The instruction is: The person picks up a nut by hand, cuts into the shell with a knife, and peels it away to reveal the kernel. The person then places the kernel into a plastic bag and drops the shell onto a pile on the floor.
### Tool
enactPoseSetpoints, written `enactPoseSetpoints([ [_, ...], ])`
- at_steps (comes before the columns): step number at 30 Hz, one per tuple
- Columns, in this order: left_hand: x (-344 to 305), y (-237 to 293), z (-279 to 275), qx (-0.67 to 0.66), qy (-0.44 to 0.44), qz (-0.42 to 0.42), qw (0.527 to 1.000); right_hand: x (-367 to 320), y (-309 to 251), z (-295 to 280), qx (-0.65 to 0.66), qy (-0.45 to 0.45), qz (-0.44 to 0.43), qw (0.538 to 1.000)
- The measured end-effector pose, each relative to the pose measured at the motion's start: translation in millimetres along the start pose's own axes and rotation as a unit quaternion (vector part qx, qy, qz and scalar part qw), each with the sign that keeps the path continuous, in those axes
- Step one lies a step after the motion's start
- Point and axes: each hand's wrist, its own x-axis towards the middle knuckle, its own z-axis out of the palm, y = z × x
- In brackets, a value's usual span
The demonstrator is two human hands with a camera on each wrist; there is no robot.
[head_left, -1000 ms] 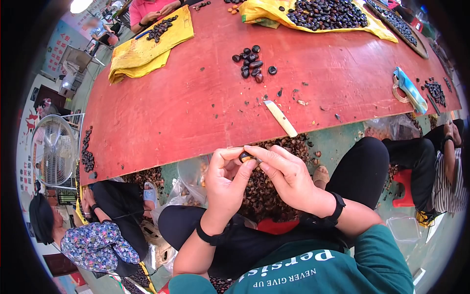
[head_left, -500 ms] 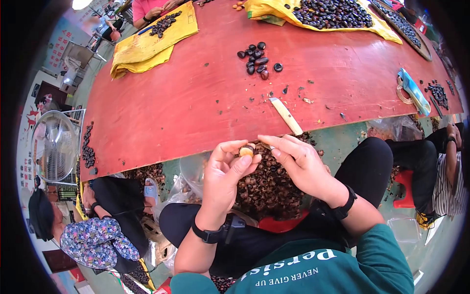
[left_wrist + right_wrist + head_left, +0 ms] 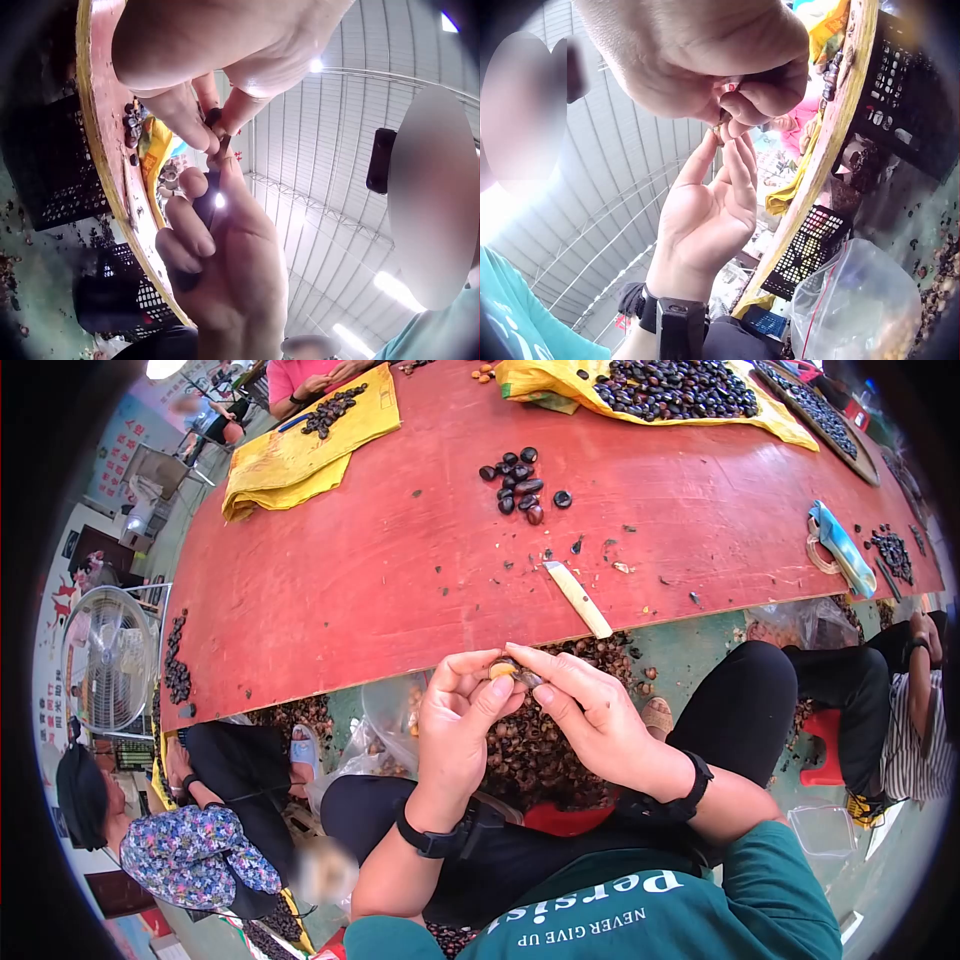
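Observation:
My left hand [image 3: 455,725] pinches a chestnut [image 3: 502,670] between thumb and fingers, its pale yellow flesh showing beside dark shell. Up against it, the fingertips of my right hand [image 3: 600,725] meet the nut. In the left wrist view, the right hand curls round a small dark tool [image 3: 206,202] with a bright glint; its tip is hidden among the fingers. Both hands are held just off the near edge of the red table [image 3: 380,580]. Beyond them, a pale-handled knife [image 3: 578,600] lies by the edge, with a cluster of dark chestnuts [image 3: 520,485] farther back.
A heap of chestnuts [image 3: 680,390] covers a yellow sack at the back. Another yellow sack [image 3: 290,465] lies at the left. Shell scraps [image 3: 550,750] pile up below the hands. A tape roll [image 3: 822,550] sits at the right. Other people sit on both sides.
The chestnut has turned from its dark shell to its yellow flesh. My hands moved slightly apart, then came together again at the nut.

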Motion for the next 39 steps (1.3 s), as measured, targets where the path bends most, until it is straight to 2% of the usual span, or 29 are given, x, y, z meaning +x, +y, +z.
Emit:
enactPoseSetpoints([
  [6, -1.9, -4.5, -1.8, 0.02, 0.001, 0.026, 0.999, -2.6, -1.8, 0.1, 0.011, -0.003, 0.012, 1.0],
  [12, -1.6, -3.7, -7.9, 0.049, -0.034, 0.053, 0.997, -3.8, -1.1, 1.4, 0.018, 0.003, 0.002, 1.0],
  [15, -4.9, 7.3, -3.7, 0.146, -0.034, 0.09, 0.985, -4.1, -1.5, 1.8, 0.018, 0.002, -0.01, 1.0],
  [18, -4.6, 16.0, -2.7, 0.14, -0.045, 0.066, 0.987, -3.5, -5.0, 0.8, 0.028, -0.001, -0.013, 1.0],
  [27, -7.3, 15.0, -1.6, 0.161, -0.047, 0.089, 0.982, -5.5, -7.1, 0.7, 0.03, -0.005, 0.001, 1.0],
  [30, -9.1, 15.1, 0.7, 0.287, -0.024, 0.156, 0.945, -5.9, -6.5, 2.8, 0.031, 0.009, -0.004, 0.999],
  [32, -7.5, 13.3, -0.4, 0.266, -0.025, 0.148, 0.952, -5.3, -1.8, 6.0, 0.042, 0.026, -0.021, 0.999],
  [35, -6.8, 11.4, -0.8, 0.254, -0.028, 0.157, 0.954, -7.9, 0.4, 5.5, 0.063, 0.018, 0.01, 0.998],
  [36, -7.6, 10.8, -0.1, 0.253, -0.03, 0.162, 0.953, -6.4, 5.0, 6.6, 0.078, 0.047, 0.009, 0.996],
  [37, -11.3, 10.4, 3.5, 0.289, -0.068, 0.179, 0.938, 0.7, 10.6, 6.9, 0.094, 0.077, 0.01, 0.993],
  [39, -22.4, 7.5, 12.8, 0.356, -0.152, 0.212, 0.897, 16.4, 15.4, -16.8, 0.076, 0.094, 0.097, 0.988],
])
